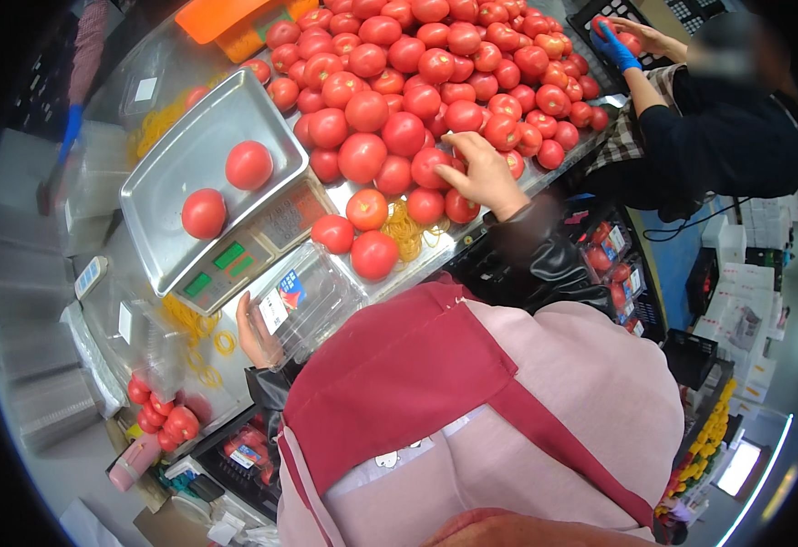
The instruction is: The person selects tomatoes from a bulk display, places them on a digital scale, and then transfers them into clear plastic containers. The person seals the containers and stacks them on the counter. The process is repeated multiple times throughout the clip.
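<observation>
My left hand (251, 333) grips the edge of a clear plastic clamshell box (312, 296) with a printed label, close to my apron. Its thumb side shows; the box hides some of the fingers. At the near edge of the tomato pile (390, 91), my right hand (486, 173) has thumb and fingers spread, with its thumb over a red tomato (428, 168). No firm hold on that tomato is visible. Two tomatoes, one nearer (204, 213) and one farther (248, 165), rest apart on the metal tray (166, 187) of a digital scale (235, 255).
Yellow rubber bands (405, 232) lie by the pile's near edge and left of the scale. Stacked clear boxes (39, 310) stand at left, bagged tomatoes (166, 415) below them. An orange basket (226, 27) sits behind. At right, a co-worker's blue-gloved hand (616, 47) holds tomatoes.
</observation>
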`<state>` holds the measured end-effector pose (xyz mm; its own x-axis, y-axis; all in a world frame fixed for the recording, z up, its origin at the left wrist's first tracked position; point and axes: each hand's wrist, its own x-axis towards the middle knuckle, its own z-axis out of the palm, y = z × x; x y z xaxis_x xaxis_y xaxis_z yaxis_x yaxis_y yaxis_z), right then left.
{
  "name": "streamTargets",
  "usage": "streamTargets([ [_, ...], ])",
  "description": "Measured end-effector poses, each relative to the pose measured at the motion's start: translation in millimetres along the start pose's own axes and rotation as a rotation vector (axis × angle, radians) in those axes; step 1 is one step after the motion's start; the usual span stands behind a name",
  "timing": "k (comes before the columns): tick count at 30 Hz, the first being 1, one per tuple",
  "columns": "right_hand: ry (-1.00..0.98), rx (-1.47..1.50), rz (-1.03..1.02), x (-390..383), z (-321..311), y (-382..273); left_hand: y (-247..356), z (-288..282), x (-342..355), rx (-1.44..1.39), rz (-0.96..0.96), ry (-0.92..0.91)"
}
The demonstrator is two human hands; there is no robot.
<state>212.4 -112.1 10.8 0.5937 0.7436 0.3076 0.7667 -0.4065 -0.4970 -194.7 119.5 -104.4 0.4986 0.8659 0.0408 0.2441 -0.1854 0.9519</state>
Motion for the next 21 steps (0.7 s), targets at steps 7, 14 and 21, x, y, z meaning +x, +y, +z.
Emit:
streamTargets([
  [7, 0.148, -0.012, -0.217, 17.8, 25.8, -32.6, 2.9, -2.7, 0.4, 0.087, 0.033, -0.002],
  [14, 0.053, -0.098, -0.079, 25.7, 41.6, -24.8, -0.8, -5.9, -3.6, -0.010, 0.027, 0.025],
  [21, -0.106, -0.220, -0.022, 57.8, 57.8, -21.3, 25.8, 2.4, 0.1, 0.184, 0.018, 0.024],
])
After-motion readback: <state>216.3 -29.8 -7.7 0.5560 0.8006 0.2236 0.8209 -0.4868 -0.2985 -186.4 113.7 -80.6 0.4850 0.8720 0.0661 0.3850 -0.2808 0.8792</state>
